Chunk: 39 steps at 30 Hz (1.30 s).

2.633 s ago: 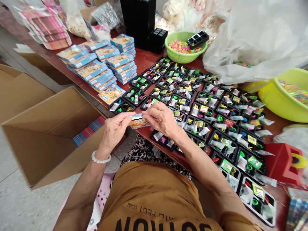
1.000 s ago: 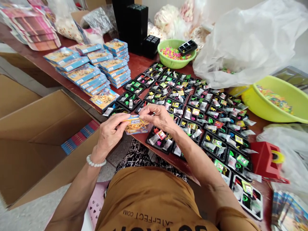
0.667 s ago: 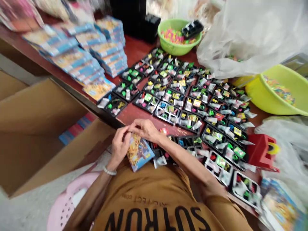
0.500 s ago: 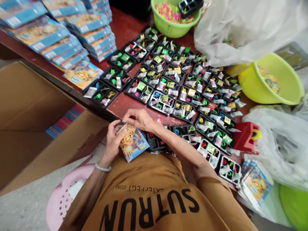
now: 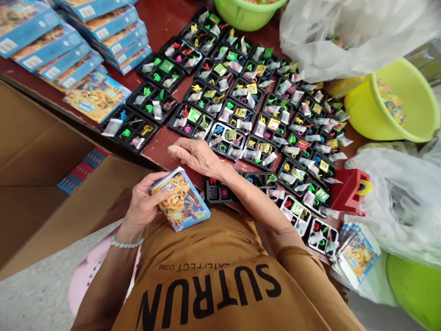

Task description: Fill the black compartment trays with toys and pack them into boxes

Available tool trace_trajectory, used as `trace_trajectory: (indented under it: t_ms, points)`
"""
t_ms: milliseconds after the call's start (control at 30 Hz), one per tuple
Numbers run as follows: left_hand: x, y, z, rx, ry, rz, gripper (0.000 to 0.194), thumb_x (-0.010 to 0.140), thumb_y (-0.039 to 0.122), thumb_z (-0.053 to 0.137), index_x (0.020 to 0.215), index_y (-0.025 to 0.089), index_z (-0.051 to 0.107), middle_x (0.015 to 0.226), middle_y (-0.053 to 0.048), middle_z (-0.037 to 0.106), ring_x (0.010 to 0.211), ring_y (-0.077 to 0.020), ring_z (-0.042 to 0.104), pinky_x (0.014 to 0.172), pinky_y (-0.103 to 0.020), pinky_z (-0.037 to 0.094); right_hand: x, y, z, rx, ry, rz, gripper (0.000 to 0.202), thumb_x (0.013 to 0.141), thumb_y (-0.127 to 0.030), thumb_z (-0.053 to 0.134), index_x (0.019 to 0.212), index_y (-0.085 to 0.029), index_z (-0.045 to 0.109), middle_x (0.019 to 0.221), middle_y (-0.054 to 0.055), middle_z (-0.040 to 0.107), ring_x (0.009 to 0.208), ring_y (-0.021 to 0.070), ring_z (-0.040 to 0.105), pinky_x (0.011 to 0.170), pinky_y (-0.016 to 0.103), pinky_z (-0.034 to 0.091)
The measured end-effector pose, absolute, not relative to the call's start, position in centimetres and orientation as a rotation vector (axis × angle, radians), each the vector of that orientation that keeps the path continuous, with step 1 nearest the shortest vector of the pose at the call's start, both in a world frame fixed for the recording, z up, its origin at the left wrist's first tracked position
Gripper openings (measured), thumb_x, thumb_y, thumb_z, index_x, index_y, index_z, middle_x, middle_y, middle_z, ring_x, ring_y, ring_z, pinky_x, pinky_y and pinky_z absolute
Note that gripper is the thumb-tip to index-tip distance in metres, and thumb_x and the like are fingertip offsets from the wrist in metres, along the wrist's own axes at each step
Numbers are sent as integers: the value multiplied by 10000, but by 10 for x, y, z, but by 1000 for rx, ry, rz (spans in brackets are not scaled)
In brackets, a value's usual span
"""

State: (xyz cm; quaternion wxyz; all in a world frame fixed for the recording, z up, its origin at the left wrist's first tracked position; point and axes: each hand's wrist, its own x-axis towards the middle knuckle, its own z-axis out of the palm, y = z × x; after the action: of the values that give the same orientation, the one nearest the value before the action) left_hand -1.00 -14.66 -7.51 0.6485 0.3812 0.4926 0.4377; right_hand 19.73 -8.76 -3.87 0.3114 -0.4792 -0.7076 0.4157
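Note:
My left hand (image 5: 146, 200) holds a small blue-and-yellow cardboard box (image 5: 188, 207) in front of my shirt, thumb across its printed front and fingers behind. The top end of the box shows a white edge; I cannot tell whether its flap is tucked in. Just above and apart from the box, my right hand (image 5: 198, 155) hovers over the table edge with its fingers stretched to the left and nothing visible in them. Close to its wrist lies a partly filled black tray (image 5: 216, 192).
Black compartment trays (image 5: 191, 117) with small toys and sachets cover much of the red table. Stacked printed boxes (image 5: 113, 39) stand at the left, above an open carton (image 5: 113, 197). A yellow basin (image 5: 365, 110), a red tape dispenser (image 5: 347, 191) and flattened boxes (image 5: 360, 253) are at the right.
My right hand has come off the top of the box and moved up slightly. My left hand has shifted left with the box, whose side now shows. The view has tilted a little.

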Motion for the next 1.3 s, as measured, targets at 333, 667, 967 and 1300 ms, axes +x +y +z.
trace_trajectory:
  t_ms: [333,667,967,1300]
  points:
    - [-32,-142,-58,775,1176,1213,472,502,334,1016,914,253,800,848,54,815,724,-120,717,679,-231,636,201,-121,1,-1123,-1604,1177,500,1046,-683,445,1008,-251,693,968,32,712,761,134,637,710,278,543]
    - [-32,-140,-23,1345,1362,1114,294,753,348,840,1023,271,754,1003,91,809,860,-138,753,779,-333,613,232,-140,12,-1226,-1656,931,444,1065,-584,503,1172,-208,714,1098,59,725,978,170,687,893,328,578]
    - [-35,-156,-13,1725,1172,649,277,811,394,760,1030,224,765,975,-25,811,819,-197,761,715,-265,626,196,-176,-4,-1241,-1919,956,260,1084,-315,543,1021,-169,749,973,69,765,889,155,705,834,283,547]
    - [-35,-169,-16,1866,1091,752,274,866,274,729,1134,230,694,1050,-26,775,928,-193,749,815,-275,615,200,-170,-4,-1170,-2017,875,191,1031,-197,571,906,-150,708,859,56,725,772,136,655,714,243,484]
